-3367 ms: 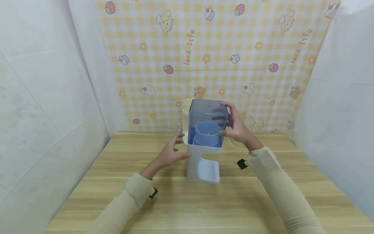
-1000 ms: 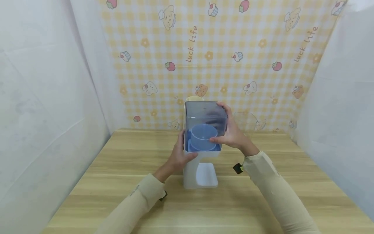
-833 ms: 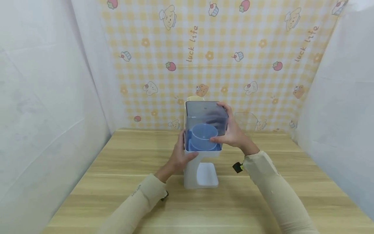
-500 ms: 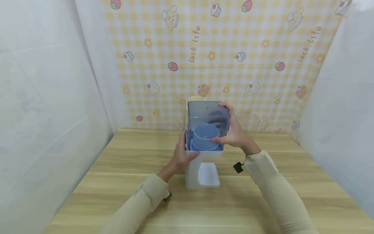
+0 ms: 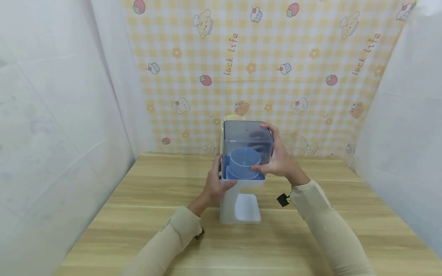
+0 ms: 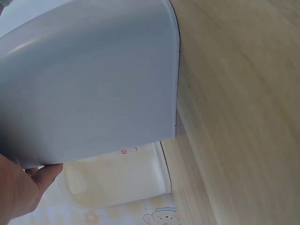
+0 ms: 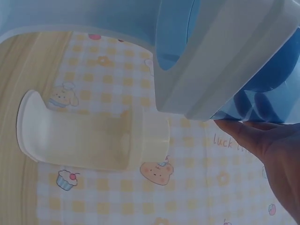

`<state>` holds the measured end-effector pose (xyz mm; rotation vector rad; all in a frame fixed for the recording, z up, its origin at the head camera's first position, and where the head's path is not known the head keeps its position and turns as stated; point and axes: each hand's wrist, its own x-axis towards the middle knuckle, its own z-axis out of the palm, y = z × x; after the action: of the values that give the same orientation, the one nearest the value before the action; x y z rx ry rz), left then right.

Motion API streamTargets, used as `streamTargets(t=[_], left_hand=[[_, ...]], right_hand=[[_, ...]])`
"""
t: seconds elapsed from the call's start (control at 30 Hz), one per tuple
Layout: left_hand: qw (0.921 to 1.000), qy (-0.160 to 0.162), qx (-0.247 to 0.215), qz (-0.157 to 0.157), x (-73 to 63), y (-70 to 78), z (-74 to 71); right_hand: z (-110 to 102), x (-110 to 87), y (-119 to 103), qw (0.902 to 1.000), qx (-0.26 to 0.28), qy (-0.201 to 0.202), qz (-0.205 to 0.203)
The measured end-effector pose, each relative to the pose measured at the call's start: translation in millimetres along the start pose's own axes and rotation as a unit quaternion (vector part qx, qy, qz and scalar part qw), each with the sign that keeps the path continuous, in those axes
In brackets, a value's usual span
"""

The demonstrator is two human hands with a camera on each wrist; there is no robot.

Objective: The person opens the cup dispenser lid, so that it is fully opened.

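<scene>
Fingers (image 5: 216, 163) of left hand (image 5: 213, 188) and right hand (image 5: 279, 159), spread wide, grip opposite sides of the blue-topped dispenser (image 5: 241, 183).

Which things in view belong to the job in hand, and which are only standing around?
In the job, apparently:
white stand, in the left grip
blue-grey transparent container, in the right grip

Just around:
cream stand behind
clear container, faintly visible

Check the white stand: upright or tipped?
Upright: in the head view, the white stand rises from the wooden table, with the tinted container at its top.
</scene>
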<state>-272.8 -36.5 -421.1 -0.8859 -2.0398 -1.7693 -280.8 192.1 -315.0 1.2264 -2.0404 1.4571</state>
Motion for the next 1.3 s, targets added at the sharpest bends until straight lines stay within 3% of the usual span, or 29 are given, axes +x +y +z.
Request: streamTargets(t=[0.27,0.47,0.77,1.0,1.3], left_hand=[[0.9998,-0.013,-0.005,0.017,-0.2,-3.7,-1.0],[0.9996,-0.011,0.002,0.027,-0.2,-4.2,0.8],[0.9995,-0.016,0.013,0.023,0.6,-3.4,-0.4],[0.9985,-0.024,0.002,0.05,2.6,-6.0,1.0],[0.9983,-0.02,0.0,0.054,0.7,-5.8,-0.3]], right_hand=[[4.6,-0.4,4.8,0.9994,-0.021,0.027,-0.009],[5.1,-0.9,8.3,0.9991,-0.008,0.04,-0.011],[2.8,1.0,9.1,0.9995,0.009,0.031,0.001],[-1.1,2.5,6.3,0.9994,0.011,0.032,0.011],[-0.2,7.1,8.6,0.9992,0.015,0.037,0.0]])
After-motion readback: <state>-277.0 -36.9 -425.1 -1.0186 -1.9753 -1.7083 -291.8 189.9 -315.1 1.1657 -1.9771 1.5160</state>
